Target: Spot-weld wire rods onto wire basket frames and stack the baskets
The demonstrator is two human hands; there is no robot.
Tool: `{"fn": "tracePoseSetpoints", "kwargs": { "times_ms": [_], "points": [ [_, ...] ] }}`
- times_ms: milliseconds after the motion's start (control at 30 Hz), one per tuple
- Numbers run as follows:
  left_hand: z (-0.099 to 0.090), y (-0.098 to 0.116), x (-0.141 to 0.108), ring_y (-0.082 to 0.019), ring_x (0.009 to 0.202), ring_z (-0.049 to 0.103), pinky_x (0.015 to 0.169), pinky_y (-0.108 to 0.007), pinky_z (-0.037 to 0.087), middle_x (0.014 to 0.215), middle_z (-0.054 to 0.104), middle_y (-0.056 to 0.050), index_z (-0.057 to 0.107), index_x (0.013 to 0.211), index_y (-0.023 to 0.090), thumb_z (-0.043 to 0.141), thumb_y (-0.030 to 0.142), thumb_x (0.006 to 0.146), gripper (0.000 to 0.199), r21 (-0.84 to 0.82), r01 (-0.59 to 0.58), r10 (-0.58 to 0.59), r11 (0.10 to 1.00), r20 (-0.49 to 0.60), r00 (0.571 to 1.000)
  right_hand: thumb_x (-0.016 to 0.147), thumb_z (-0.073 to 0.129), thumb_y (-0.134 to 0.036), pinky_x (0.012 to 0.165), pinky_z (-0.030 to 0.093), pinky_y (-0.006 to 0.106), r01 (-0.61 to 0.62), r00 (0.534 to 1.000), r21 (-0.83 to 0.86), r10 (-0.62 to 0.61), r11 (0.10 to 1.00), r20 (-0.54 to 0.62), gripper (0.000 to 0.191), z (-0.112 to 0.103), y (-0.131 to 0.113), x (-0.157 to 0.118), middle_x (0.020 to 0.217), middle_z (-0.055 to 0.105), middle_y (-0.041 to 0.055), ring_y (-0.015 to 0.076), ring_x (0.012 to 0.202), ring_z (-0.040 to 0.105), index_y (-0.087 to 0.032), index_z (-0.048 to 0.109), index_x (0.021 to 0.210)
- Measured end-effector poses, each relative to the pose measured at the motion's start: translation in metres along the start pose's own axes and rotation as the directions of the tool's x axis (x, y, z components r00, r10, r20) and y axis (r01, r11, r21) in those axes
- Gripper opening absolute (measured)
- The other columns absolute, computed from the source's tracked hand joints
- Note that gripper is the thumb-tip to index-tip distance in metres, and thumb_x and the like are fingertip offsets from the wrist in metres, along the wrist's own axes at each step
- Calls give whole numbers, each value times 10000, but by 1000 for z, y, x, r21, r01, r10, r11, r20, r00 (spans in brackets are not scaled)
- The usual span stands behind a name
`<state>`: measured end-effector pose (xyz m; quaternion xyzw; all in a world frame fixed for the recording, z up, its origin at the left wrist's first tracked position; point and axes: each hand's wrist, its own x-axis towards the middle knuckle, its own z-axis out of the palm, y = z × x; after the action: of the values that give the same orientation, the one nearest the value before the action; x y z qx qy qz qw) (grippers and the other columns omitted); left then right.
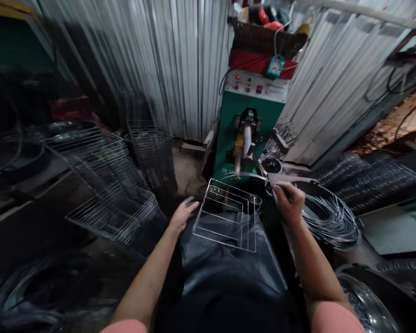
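A flat rectangular wire rack (217, 240) lies tilted over the dark apron (225, 273) on my lap, its far edge near a green welding machine (223, 125). Just left of the rack is my left hand (183, 214), thumb and forefinger slightly apart, apparently not gripping it. Something dark covers a fingertip. My right hand (290, 199) is closed in a pinch at the right end of a thin curved wire (244, 174), which arcs leftward below the machine's electrode. The fingertips' exact hold is partly hidden.
Stacked wire racks (114, 208) stand at left. A coil of wire (329, 219) sits in a round container at right, with bundled wire parts (364, 178) behind. A shiny metal bowl (362, 300) is at lower right. Corrugated metal sheeting (180, 69) forms the back wall.
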<state>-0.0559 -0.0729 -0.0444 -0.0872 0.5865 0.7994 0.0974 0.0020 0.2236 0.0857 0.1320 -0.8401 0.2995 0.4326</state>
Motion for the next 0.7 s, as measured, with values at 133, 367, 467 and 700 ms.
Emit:
{"fn": "tracePoseSetpoints", "kwargs": {
  "times_ms": [133,367,467,700],
  "points": [
    [20,61,-15,-216,1137,506,998,-370,369,1188,577,-102,504,1244,174,562,408,794,511,383,-613,609,691,149,779,855,550,-351,567,447,207,200,958,22,-200,980,207,226,1,-29,9,668,665,24,113,568,591,-173,660,770],
    [92,143,-12,-120,632,550,602,-254,495,808,607,-36,607,1134,150,501,395,823,410,422,-727,456,541,580,676,823,554,-411,572,400,198,-129,955,92,99,987,279,322,5,-23,58,643,627,9,105,595,544,-118,668,753],
    [107,144,16,-65,437,394,400,-182,378,577,444,44,603,1106,137,539,351,805,375,435,-491,238,754,516,823,810,559,-376,611,405,207,-286,889,134,210,949,406,308,8,3,72,704,636,14,108,638,544,-94,676,845],
    [95,72,49,-33,379,321,353,-137,257,523,392,70,578,1084,122,659,238,731,380,423,55,-227,905,370,901,826,517,-284,728,430,239,-507,697,-29,430,861,574,286,53,74,-6,845,669,46,143,784,586,-97,663,987]
  ]
}}
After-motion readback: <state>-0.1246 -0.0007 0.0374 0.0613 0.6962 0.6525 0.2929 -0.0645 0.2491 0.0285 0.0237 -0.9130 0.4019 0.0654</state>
